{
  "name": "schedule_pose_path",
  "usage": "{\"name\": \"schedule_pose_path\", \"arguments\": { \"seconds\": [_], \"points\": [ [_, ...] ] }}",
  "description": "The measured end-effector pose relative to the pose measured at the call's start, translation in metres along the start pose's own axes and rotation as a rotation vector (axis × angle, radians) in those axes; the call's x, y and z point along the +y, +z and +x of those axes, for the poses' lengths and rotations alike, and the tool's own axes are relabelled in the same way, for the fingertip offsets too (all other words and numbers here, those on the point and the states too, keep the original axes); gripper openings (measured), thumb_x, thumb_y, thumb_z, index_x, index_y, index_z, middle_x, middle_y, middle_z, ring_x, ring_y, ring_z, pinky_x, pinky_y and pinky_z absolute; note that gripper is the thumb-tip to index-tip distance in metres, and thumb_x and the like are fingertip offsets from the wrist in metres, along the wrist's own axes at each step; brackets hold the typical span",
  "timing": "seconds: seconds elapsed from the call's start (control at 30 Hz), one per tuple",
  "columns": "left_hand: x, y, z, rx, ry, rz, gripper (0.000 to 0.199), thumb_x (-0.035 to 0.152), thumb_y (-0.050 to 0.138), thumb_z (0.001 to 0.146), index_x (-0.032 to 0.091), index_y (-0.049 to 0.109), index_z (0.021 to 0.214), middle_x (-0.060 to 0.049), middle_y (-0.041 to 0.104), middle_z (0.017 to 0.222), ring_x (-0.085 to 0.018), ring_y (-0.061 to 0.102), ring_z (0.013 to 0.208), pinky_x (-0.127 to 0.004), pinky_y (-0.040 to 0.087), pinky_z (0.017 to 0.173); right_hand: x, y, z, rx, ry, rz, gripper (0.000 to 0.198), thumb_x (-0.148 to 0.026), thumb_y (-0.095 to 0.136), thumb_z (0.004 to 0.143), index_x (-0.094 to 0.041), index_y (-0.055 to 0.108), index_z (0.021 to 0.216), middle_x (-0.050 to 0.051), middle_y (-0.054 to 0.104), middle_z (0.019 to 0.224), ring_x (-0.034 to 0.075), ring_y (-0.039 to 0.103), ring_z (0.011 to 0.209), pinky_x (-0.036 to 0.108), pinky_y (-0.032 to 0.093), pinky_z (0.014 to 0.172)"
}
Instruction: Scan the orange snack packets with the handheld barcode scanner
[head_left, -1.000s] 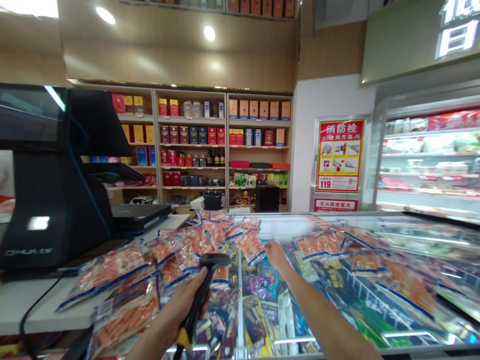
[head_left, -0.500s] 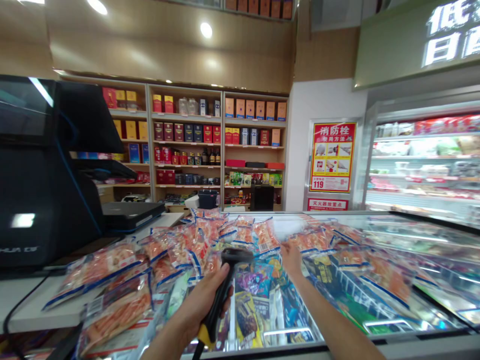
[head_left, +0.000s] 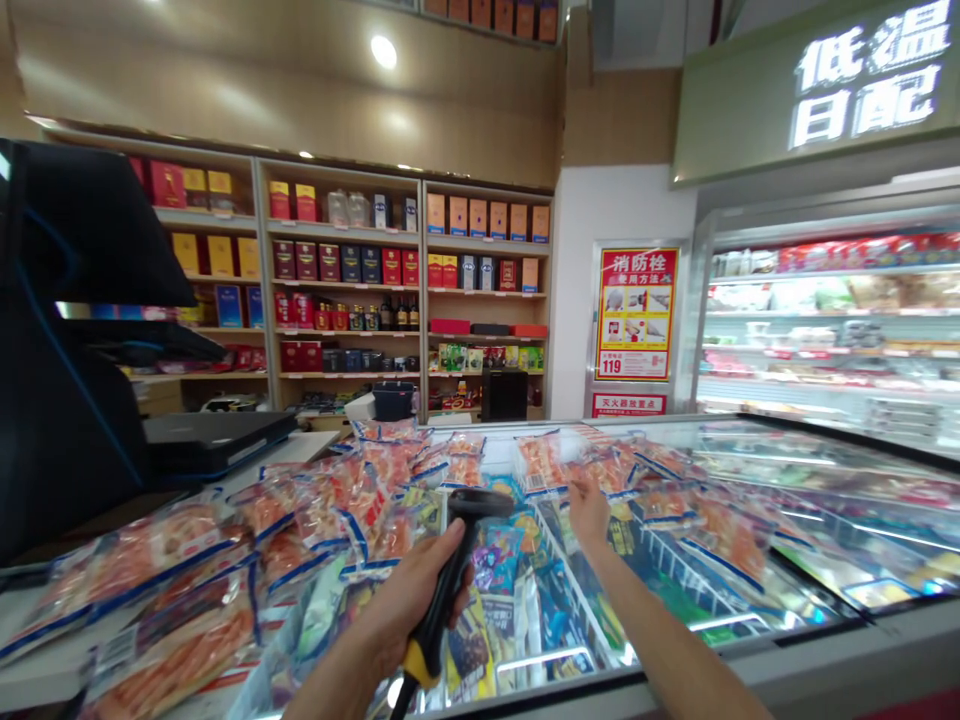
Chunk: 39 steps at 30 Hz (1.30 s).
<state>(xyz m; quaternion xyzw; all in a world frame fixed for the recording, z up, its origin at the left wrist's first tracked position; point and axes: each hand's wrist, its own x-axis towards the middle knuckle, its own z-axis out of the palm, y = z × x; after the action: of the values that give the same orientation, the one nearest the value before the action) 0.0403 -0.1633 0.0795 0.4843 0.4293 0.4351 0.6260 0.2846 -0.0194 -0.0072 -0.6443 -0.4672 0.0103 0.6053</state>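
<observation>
My left hand [head_left: 424, 590] is wrapped round the handle of a black and yellow barcode scanner [head_left: 450, 570], whose head points away over the freezer glass. Forward and to its right, my right hand [head_left: 590, 508] pinches the near right corner of a clear, blue-edged food pack [head_left: 540, 462] with pinkish-orange contents and a barcode label. The pack lies on the freezer's glass top. Similar packs are heaped to the left [head_left: 322, 510], and more lie spread to the right [head_left: 724, 535]. The exact kind of food is not clear.
Under the glass, the chest freezer [head_left: 720, 650] holds colourful bags in wire baskets. A black checkout terminal [head_left: 67, 350] stands on the counter at left. Shelves of boxes [head_left: 345, 285], a red fire-hydrant notice [head_left: 635, 315] and a lit chiller [head_left: 832, 330] are behind.
The view has turned to the right. My right hand has drawn the food pack rightward across the glass, away from the left heap. The scanner stays in my left hand.
</observation>
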Motion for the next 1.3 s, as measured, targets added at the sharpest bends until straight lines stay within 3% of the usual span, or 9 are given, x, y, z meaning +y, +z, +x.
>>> {"name": "schedule_pose_path", "arguments": {
  "seconds": [0.27,0.43,0.57,0.77,0.9,1.07,1.2,1.3],
  "points": [
    [0.0,-0.002,0.009,0.078,0.006,0.011,0.041,0.055,0.049,0.062,0.015,0.046,0.055,0.001,0.053,0.047,-0.005,0.04,0.032,-0.017,0.032,0.032,0.032,-0.056,0.063,0.196,0.2,-0.238,0.028,-0.026,0.04,0.067,-0.01,0.06,0.079,0.014,0.063,0.076,0.024,0.056,0.07,0.031,0.038,0.063],
    [0.0,-0.004,0.017,0.087,-0.009,0.029,0.043,0.057,0.05,0.059,0.014,0.048,0.054,0.0,0.054,0.047,-0.006,0.041,0.032,-0.018,0.033,0.032,0.049,-0.079,0.075,0.243,0.275,-0.323,0.026,-0.023,0.04,0.068,-0.01,0.06,0.079,0.013,0.062,0.076,0.023,0.055,0.072,0.032,0.037,0.066],
    [-0.002,-0.008,0.024,0.102,0.005,0.076,0.045,0.058,0.048,0.06,0.013,0.051,0.056,0.0,0.052,0.043,-0.007,0.042,0.032,-0.019,0.034,0.033,0.056,-0.085,0.073,0.273,0.243,-0.367,0.029,-0.02,0.039,0.069,-0.009,0.056,0.089,0.013,0.06,0.085,0.022,0.052,0.081,0.032,0.036,0.072],
    [-0.011,-0.025,0.029,0.169,0.02,0.055,0.043,0.056,0.049,0.061,0.015,0.048,0.054,0.002,0.05,0.039,-0.007,0.041,0.03,-0.018,0.032,0.031,0.045,-0.081,0.065,0.313,0.043,-0.435,0.03,-0.016,0.04,0.064,-0.011,0.056,0.089,0.012,0.056,0.094,0.023,0.045,0.092,0.034,0.029,0.083],
    [-0.016,-0.039,0.027,0.238,-0.007,0.028,0.042,0.056,0.049,0.061,0.014,0.048,0.055,0.001,0.052,0.043,-0.006,0.041,0.03,-0.018,0.033,0.031,0.023,-0.058,0.049,0.289,-0.141,-0.385,0.031,-0.018,0.037,0.067,-0.014,0.055,0.092,0.011,0.051,0.105,0.022,0.039,0.101,0.036,0.026,0.086],
    [-0.015,-0.049,0.017,0.27,0.027,0.013,0.043,0.057,0.047,0.062,0.015,0.048,0.055,0.001,0.051,0.043,-0.006,0.042,0.033,-0.018,0.034,0.033,-0.006,0.011,0.015,-0.077,-0.335,-0.251,0.029,-0.024,0.037,0.071,-0.015,0.054,0.093,0.009,0.056,0.098,0.021,0.045,0.095,0.033,0.031,0.085],
    [-0.012,-0.057,0.012,0.31,0.0,-0.017,0.043,0.057,0.047,0.062,0.015,0.049,0.058,0.001,0.052,0.046,-0.006,0.041,0.034,-0.018,0.033,0.033,-0.026,0.073,-0.002,-0.322,-0.333,-0.223,0.035,-0.028,0.036,0.075,-0.013,0.051,0.103,0.01,0.055,0.104,0.019,0.046,0.099,0.03,0.031,0.087],
    [-0.012,-0.065,0.013,0.306,0.011,0.015,0.047,0.06,0.043,0.062,0.014,0.051,0.055,0.0,0.049,0.041,-0.007,0.04,0.033,-0.018,0.034,0.034,-0.04,0.113,0.006,-0.435,-0.306,-0.251,0.041,-0.032,0.033,0.077,-0.012,0.046,0.111,0.011,0.051,0.112,0.02,0.043,0.105,0.03,0.031,0.088]
  ]
}}
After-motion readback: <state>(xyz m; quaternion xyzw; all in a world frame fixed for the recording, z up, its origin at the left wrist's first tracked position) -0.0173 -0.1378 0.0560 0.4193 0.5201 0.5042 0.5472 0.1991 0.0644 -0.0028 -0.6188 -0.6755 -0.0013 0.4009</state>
